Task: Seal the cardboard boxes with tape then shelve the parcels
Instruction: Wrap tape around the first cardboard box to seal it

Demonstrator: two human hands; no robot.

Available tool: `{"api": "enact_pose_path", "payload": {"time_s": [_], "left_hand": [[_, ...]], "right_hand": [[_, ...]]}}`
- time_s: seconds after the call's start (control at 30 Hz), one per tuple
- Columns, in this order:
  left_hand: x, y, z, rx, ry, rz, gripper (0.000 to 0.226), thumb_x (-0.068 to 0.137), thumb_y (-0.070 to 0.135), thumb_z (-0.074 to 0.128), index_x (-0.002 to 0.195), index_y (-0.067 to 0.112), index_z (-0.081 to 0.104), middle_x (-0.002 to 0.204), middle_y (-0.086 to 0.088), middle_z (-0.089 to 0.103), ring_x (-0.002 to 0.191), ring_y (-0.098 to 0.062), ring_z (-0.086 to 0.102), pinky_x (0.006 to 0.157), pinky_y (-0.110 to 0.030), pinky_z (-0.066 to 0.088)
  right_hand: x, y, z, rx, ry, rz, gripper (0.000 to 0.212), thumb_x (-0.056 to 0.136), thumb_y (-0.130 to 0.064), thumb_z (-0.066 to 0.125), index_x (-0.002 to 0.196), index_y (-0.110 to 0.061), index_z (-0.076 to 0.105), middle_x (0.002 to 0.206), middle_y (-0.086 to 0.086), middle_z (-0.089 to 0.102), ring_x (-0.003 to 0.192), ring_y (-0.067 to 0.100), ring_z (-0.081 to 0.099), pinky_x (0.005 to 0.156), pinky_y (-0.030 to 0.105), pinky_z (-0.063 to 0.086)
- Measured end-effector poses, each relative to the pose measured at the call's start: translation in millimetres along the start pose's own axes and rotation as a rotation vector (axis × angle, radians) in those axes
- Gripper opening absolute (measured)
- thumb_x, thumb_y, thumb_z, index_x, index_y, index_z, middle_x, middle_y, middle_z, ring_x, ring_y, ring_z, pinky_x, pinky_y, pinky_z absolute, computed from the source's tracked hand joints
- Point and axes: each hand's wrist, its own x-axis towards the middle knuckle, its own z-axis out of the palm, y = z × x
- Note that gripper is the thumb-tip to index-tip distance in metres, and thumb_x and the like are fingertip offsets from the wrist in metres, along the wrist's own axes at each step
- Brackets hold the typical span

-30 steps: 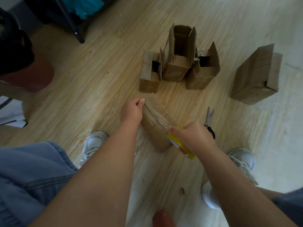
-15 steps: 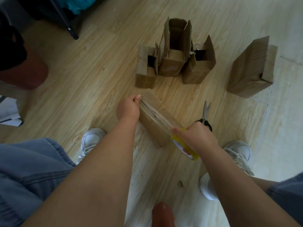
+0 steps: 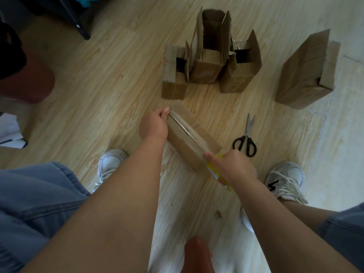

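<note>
The box (image 3: 183, 140) lies on the floor (image 3: 110, 91) between both shoes (image 3: 110, 164). The left hand (image 3: 154, 128) grips its far end; the right hand (image 3: 235, 168) curls around the tape roll (image 3: 213, 170), mostly hidden beneath it. Scissors (image 3: 245, 139) lie just right; open boxes (image 3: 206, 69) stand apart beyond.

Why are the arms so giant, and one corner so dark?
Head view: the wide-angle lens swells whatever is close, so the arms balloon while the left hand gripping the box and the right hand holding the tape roll look small. Head view: the floor glows bright on the right; the top-left corner lies in shadow.
</note>
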Motion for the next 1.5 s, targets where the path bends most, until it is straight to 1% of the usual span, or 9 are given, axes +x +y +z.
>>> {"api": "enact_pose_path", "payload": {"time_s": [0.13,0.3,0.4,0.47,0.73,0.9,1.07,1.33,1.5], "left_hand": [[-0.4,-1.4,1.1,0.051,0.021,0.030,0.041,0.105,0.045,0.034,0.113,0.024,0.068,0.097,-0.001,0.068,0.090,-0.023,0.061,0.071,-0.032,0.041],[-7.8,4.9,3.7,0.283,0.068,0.082,0.046,0.108,0.037,0.023,0.122,0.013,0.060,0.117,-0.011,0.065,0.107,-0.030,0.058,0.088,-0.041,0.043],[-23.3,7.2,8.8,0.361,0.036,0.163,0.052,0.108,0.033,0.019,0.155,0.012,0.022,0.163,-0.007,0.021,0.150,-0.023,0.017,0.121,-0.040,0.013],[-37.3,6.1,14.0,0.415,-0.005,0.260,0.056,0.108,0.035,0.017,0.158,0.015,0.002,0.166,-0.002,-0.003,0.152,-0.018,-0.006,0.123,-0.037,-0.005],[-43.0,-8.9,14.5,0.519,-0.182,0.285,0.061,0.105,0.049,0.011,0.155,0.025,-0.015,0.162,0.004,-0.025,0.147,-0.018,-0.027,0.122,-0.043,-0.009],[-44.9,-1.7,13.6,0.562,-0.211,0.257,0.061,0.105,0.048,0.011,0.155,0.023,-0.015,0.162,0.003,-0.023,0.148,-0.018,-0.025,0.121,-0.048,-0.011],[-31.6,20.9,-4.0,0.452,0.015,0.311,0.051,0.105,0.038,0.035,0.150,0.014,0.033,0.158,-0.006,0.030,0.145,-0.023,0.023,0.117,-0.038,0.022],[22.0,17.0,-20.2,0.291,-0.265,0.101,0.064,0.102,0.045,0.041,0.157,0.018,0.019,0.157,-0.010,0.030,0.143,-0.030,0.028,0.115,-0.046,0.027],[13.3,12.3,-11.4,0.404,-0.246,0.120,0.067,0.105,0.048,0.027,0.157,0.023,-0.006,0.163,-0.006,0.013,0.149,-0.026,0.013,0.119,-0.048,0.016]], "right_hand": [[4.1,-0.4,6.3,0.016,-0.002,0.041,0.068,0.088,-0.074,0.050,0.059,-0.013,0.058,0.045,-0.002,0.062,0.034,0.009,0.052,0.050,0.023,0.042],[10.0,-0.9,5.8,0.002,0.004,0.064,0.067,0.086,-0.074,0.052,0.058,-0.013,0.056,0.040,-0.002,0.055,0.037,0.012,0.052,0.049,0.023,0.041],[18.0,-10.2,1.7,0.027,-0.003,0.044,0.063,0.085,-0.071,0.054,0.063,-0.012,0.058,0.046,-0.001,0.056,0.041,0.014,0.055,0.051,0.025,0.043],[23.8,-19.3,-2.2,0.052,-0.012,0.034,0.059,0.086,-0.068,0.056,0.068,-0.011,0.059,0.051,-0.001,0.058,0.044,0.014,0.057,0.050,0.025,0.042],[30.1,-27.2,3.2,0.007,-0.015,0.059,0.064,0.086,-0.074,0.052,0.078,-0.011,0.062,0.059,0.002,0.065,0.054,0.018,0.063,0.054,0.026,0.044],[31.6,-25.6,4.9,0.004,-0.019,0.059,0.064,0.086,-0.074,0.052,0.074,-0.012,0.060,0.065,0.003,0.066,0.058,0.020,0.063,0.054,0.026,0.042],[31.1,-23.5,5.6,-0.009,-0.009,0.080,0.067,0.086,-0.075,0.051,0.075,-0.010,0.060,0.061,0.002,0.062,0.052,0.018,0.057,0.049,0.024,0.037],[33.8,-23.5,8.7,-0.061,-0.001,0.075,0.070,0.086,-0.078,0.047,0.076,-0.011,0.059,0.064,0.002,0.060,0.054,0.018,0.055,0.051,0.025,0.037],[32.5,-26.5,4.5,-0.083,-0.021,0.080,0.067,0.090,-0.075,0.046,0.073,-0.011,0.057,0.063,0.001,0.058,0.053,0.017,0.054,0.049,0.025,0.034]]}}
